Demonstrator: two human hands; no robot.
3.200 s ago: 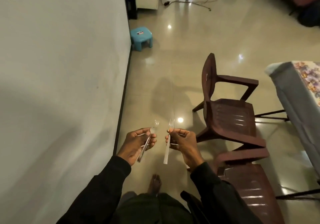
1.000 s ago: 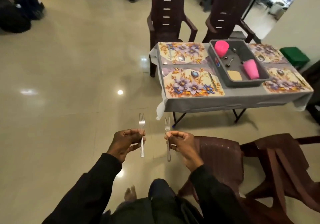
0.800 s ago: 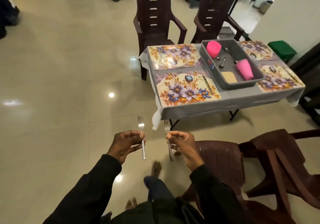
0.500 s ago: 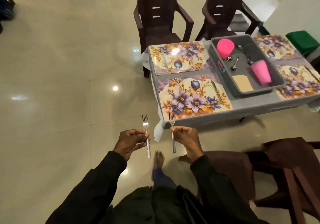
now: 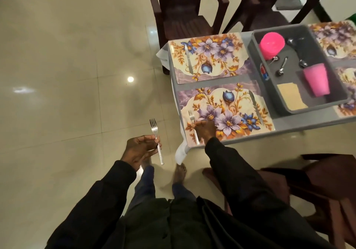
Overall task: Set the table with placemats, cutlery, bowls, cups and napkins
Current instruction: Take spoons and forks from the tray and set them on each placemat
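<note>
Pinching fork [image 5: 191, 116] mid-handle with right hand [image 5: 204, 128] over left edge of mat [image 5: 231, 102]; pinching spare fork [image 5: 160, 153] likewise with left hand [image 5: 139, 148]. Probably light, stiff, slick steel; best gripped mid-handle.

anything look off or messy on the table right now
Nothing looks spilled or broken. The one untidy spot is the tablecloth corner, hanging in a loose white fold off the near left corner of the table, just below the near placemat where the right hand holds a fork.

far placemats [image 5: 333, 38] cut off at the right edge, chair [image 5: 192, 25] tops cut off above, fork [image 5: 196, 138] middle hidden under right hand [image 5: 205, 129]
</note>
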